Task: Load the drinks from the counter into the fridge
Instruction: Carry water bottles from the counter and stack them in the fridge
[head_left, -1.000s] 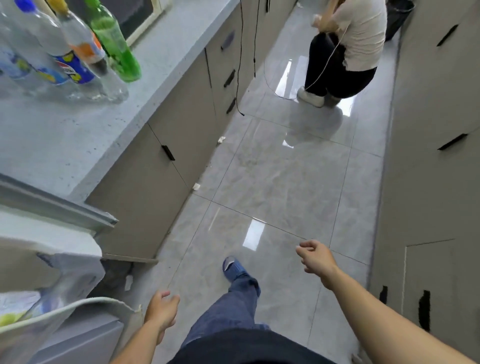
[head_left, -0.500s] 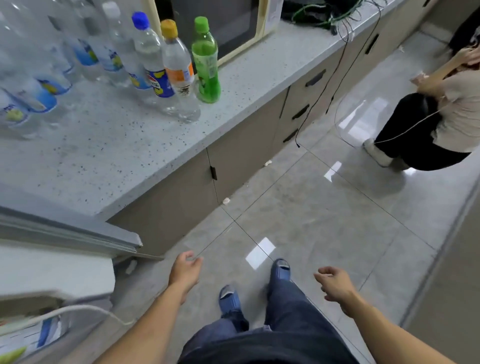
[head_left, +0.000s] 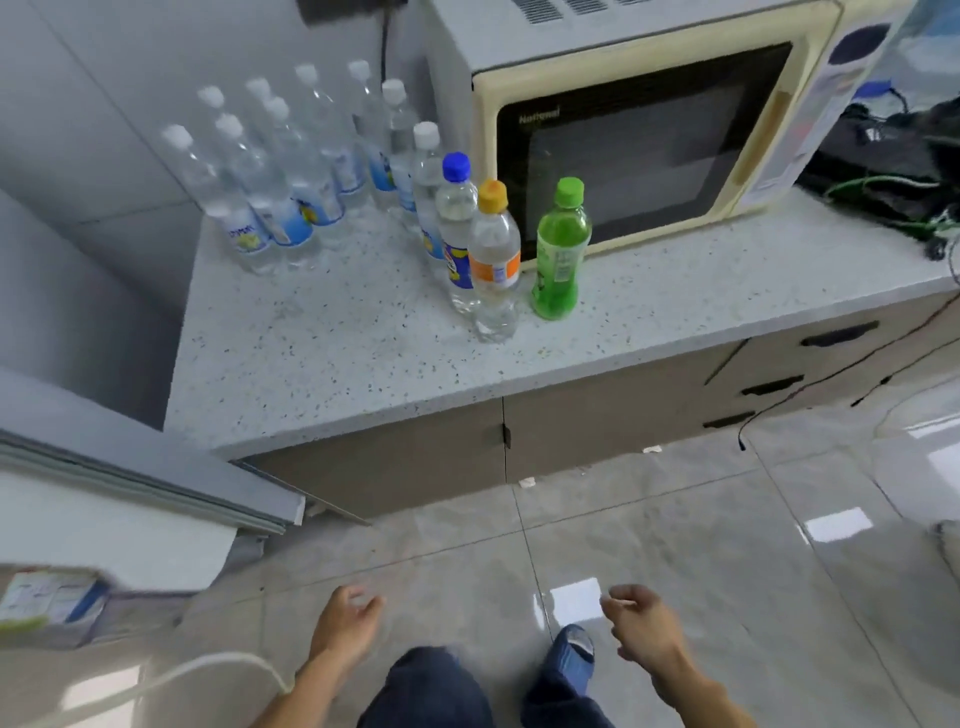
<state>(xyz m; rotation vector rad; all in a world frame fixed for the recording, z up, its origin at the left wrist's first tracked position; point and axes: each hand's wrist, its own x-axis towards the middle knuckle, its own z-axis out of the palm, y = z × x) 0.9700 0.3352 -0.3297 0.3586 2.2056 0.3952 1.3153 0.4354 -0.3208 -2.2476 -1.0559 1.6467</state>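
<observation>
**On the counter: twelve bottles, both hands empty**

Below the counter edge, over the tiled floor (head_left: 675, 519): left hand (head_left: 345, 626) and right hand (head_left: 644, 629), both low in frame, well apart from the drinks. Fingers of each loosely curled, relaxed, gripping nothing and touching nothing. Between them, two legs in dark blue trousers and one blue slipper (head_left: 574, 654).

Largest first:

- One speckled pale counter (head_left: 337, 364), with grey cabinet doors and three dark drawer handles below.
- One open fridge door (head_left: 130, 488) at lower left, edge-on; on its shelf a blurred carton, contents not readable.
- One cream microwave (head_left: 639, 140) at the back right of the counter, door closed.
- One tangle of black and green cables (head_left: 893, 192) right of the microwave.
- Nine clear water bottles with white caps (head_left: 291, 197), upright, clustered at the back left against the wall; count approximate where they overlap.
- One green bottle with green cap (head_left: 558, 254), upright, just in front of the microwave door.
- One clear bottle with orange cap and orange label (head_left: 493, 260), just left of the green one, nearest the counter edge.
- One clear bottle with blue cap (head_left: 456, 228), touching or just behind the orange-capped one; cannot tell which.

All drinks on the counter, none in hand.
</observation>
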